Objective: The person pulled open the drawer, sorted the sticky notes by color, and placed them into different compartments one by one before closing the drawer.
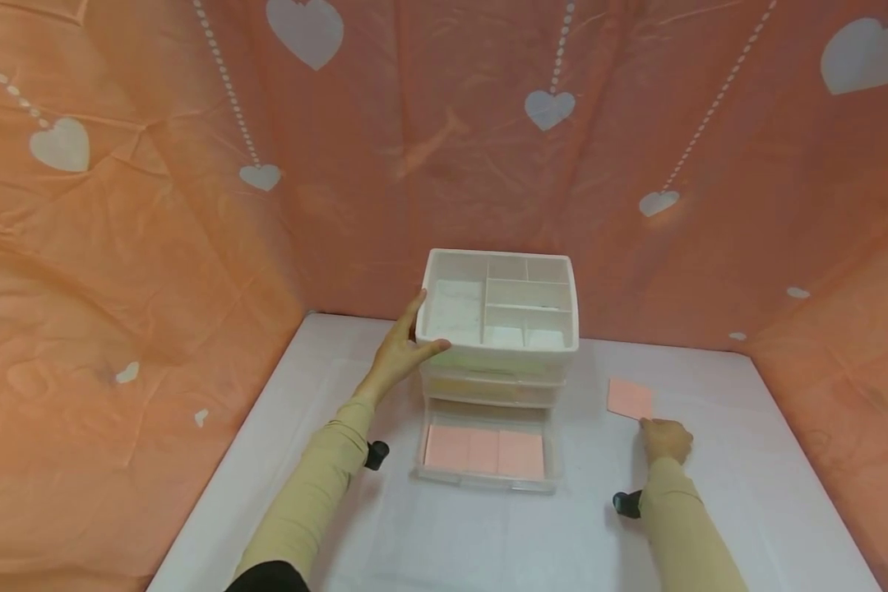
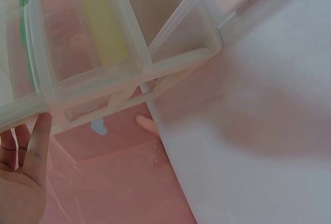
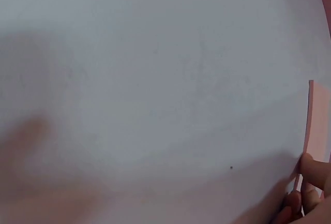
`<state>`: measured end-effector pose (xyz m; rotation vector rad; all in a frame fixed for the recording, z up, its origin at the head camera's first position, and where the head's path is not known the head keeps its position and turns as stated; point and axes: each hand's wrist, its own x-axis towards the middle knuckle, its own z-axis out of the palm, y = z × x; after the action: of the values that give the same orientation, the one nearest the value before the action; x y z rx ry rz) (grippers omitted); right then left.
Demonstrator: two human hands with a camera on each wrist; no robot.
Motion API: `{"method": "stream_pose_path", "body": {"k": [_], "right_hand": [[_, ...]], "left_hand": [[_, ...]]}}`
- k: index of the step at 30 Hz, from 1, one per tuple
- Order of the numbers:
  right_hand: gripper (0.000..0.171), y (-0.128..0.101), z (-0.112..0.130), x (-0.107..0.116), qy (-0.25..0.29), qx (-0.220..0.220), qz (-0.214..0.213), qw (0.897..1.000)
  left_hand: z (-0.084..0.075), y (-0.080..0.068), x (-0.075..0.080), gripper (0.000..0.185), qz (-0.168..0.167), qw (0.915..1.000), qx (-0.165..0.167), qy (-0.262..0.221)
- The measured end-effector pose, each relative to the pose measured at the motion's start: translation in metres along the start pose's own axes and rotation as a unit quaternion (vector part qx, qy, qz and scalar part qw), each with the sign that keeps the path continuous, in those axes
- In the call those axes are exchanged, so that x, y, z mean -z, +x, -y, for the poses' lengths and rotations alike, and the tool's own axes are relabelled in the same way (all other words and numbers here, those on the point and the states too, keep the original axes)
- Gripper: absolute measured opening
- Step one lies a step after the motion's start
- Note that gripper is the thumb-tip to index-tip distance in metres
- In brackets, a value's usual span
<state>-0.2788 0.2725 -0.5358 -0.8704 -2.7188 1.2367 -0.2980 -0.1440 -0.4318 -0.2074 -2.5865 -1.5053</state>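
the right hand (image 1: 666,440) is pinching the pink sheet (image 1: 630,398) by one corner, so it may slip; the left hand (image 1: 402,352), fingers straight, is steadying the drawer unit (image 1: 497,345).

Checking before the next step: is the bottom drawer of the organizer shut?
No, the bottom drawer stands pulled out from the organizer, with pink sheets lying inside.

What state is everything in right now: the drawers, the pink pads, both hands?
White plastic drawer organiser: upright on the table, top tray empty.
Clear bottom drawer: pulled open, pink pads lying flat inside.
Middle drawer: shut.
Loose pink sticky-note pad: flat on the table, corner touched by the right hand.
Left hand: fingers straight, resting against the organiser's side.
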Motion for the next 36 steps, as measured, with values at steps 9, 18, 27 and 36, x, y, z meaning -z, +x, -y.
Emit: {"method": "stream_pose_path", "body": {"k": [9,18,27,36], "right_hand": [[0.062,-0.004,0.005,-0.002,0.047,-0.024,0.012,0.999],[0.075,-0.005,0.011,-0.009,-0.016,-0.037,0.021,0.999],[0.071,0.000,0.013,-0.013,-0.022,-0.061,0.027,0.998],[0.063,0.000,0.019,-0.021,0.020,-0.062,0.021,0.998]], "left_hand": [[-0.002,-0.001,0.002,0.092,0.003,1.0000,0.006,-0.005],[0.000,0.000,0.002,0.092,0.003,1.0000,-0.003,0.003],[0.001,-0.001,0.002,0.092,0.002,1.0000,-0.004,-0.005],[0.002,0.001,0.001,0.092,0.005,1.0000,-0.003,0.000]]}}
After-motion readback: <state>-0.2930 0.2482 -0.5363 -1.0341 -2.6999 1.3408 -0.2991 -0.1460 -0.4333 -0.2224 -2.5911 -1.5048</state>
